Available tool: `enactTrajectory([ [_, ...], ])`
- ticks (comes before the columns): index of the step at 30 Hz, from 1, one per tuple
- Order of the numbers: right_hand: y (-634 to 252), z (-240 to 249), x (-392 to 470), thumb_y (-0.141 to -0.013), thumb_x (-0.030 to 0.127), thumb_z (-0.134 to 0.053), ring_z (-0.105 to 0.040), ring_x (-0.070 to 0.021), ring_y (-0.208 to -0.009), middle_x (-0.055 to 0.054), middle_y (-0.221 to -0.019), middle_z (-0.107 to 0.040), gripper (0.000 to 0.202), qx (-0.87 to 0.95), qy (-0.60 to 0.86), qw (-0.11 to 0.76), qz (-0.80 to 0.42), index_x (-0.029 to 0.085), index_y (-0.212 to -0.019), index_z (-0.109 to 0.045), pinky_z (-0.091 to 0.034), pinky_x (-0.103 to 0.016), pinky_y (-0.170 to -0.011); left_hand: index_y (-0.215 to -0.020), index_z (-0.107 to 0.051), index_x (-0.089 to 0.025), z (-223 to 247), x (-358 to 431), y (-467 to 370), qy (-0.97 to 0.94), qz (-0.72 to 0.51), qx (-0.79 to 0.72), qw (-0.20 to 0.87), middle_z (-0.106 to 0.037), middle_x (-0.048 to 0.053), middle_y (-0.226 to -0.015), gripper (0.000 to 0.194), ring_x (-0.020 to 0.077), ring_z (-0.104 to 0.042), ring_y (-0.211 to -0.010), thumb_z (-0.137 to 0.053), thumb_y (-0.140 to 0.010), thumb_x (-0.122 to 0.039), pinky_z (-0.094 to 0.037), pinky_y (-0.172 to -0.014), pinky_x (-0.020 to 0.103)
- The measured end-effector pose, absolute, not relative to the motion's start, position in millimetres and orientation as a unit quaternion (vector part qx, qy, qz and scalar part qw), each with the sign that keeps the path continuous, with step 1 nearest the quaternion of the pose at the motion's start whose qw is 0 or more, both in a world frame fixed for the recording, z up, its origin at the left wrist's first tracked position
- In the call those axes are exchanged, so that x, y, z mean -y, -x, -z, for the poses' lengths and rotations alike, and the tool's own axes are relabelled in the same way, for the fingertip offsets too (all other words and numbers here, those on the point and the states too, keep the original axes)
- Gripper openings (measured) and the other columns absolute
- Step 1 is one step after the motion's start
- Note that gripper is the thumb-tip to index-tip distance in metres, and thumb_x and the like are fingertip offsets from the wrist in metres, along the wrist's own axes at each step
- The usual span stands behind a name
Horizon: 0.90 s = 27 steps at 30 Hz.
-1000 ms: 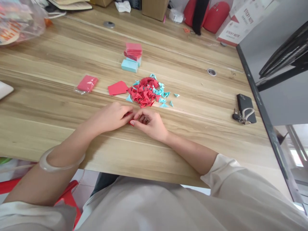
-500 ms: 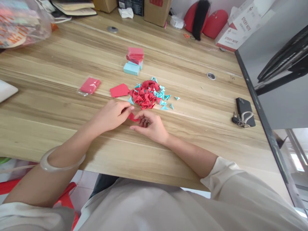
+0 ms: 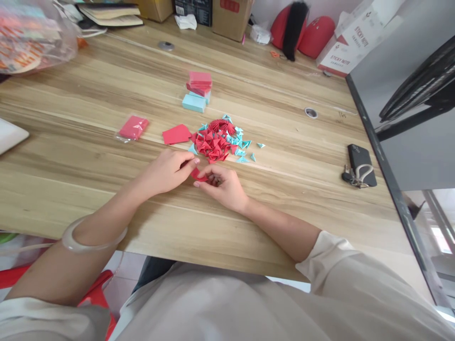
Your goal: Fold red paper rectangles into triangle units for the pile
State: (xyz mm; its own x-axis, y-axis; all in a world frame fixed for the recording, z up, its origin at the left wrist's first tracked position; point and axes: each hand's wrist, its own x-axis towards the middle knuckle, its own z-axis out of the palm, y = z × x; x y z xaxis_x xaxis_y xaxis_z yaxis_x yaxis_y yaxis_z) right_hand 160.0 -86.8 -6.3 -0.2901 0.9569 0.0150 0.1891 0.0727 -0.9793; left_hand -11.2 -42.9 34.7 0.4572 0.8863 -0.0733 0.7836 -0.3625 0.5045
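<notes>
A small piece of red paper (image 3: 199,175) is pinched between my two hands, just above the wooden table. My left hand (image 3: 169,171) grips its left end, with the fingertips bent down over it. On the other side, my right hand (image 3: 223,185) holds the right end between thumb and curled fingers. Right beyond the hands lies a heap of folded red paper triangles (image 3: 213,145), with light blue triangles (image 3: 241,142) along its right side. A ring of joined red pieces (image 3: 222,126) rests at the back of the heap. Flat red paper slips (image 3: 177,134) lie left of it.
A wrapped red paper pack (image 3: 133,127) lies to the left. Farther back are stacked red packs (image 3: 200,80) and a light blue pack (image 3: 194,103). Keys and a black case (image 3: 361,166) sit at the right. Boxes (image 3: 232,19) line the back edge.
My right thumb has come closer to the fingers on the red paper. Both hands stay in nearly the same place, and the rest of the table looks the same.
</notes>
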Motion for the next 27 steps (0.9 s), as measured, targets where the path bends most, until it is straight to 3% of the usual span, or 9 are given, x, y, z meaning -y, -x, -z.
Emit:
enactTrajectory([
  [15, -160.4, 5.8, 87.4, -0.077, 0.032, -0.062, -0.039, -0.0008, -0.053, 0.004, -0.063, -0.050, 0.020, 0.633, 0.455, 0.384, -0.494, 0.013, -0.074, -0.055, -0.034, -0.016, -0.053, -0.061, -0.048, -0.015, -34.9, 44.9, 9.8, -0.830, -0.087, -0.511, 0.207, -0.049, -0.001, -0.055, 0.035, 0.0076, -0.037, -0.052, -0.045, -0.089, -0.036, -0.021, -0.059, 0.024],
  [27, -161.4, 5.8, 87.9, -0.078, 0.040, -0.063, -0.039, -0.0013, -0.055, 0.003, -0.064, -0.051, 0.029, 0.639, 0.446, 0.376, -0.502, 0.014, -0.072, -0.052, -0.034, -0.017, -0.054, -0.073, -0.058, -0.018, -27.9, 44.3, 12.9, -0.850, -0.024, -0.494, 0.184, -0.060, 0.003, -0.067, 0.035, 0.0118, -0.047, -0.059, -0.038, -0.090, -0.042, -0.021, -0.058, 0.025],
])
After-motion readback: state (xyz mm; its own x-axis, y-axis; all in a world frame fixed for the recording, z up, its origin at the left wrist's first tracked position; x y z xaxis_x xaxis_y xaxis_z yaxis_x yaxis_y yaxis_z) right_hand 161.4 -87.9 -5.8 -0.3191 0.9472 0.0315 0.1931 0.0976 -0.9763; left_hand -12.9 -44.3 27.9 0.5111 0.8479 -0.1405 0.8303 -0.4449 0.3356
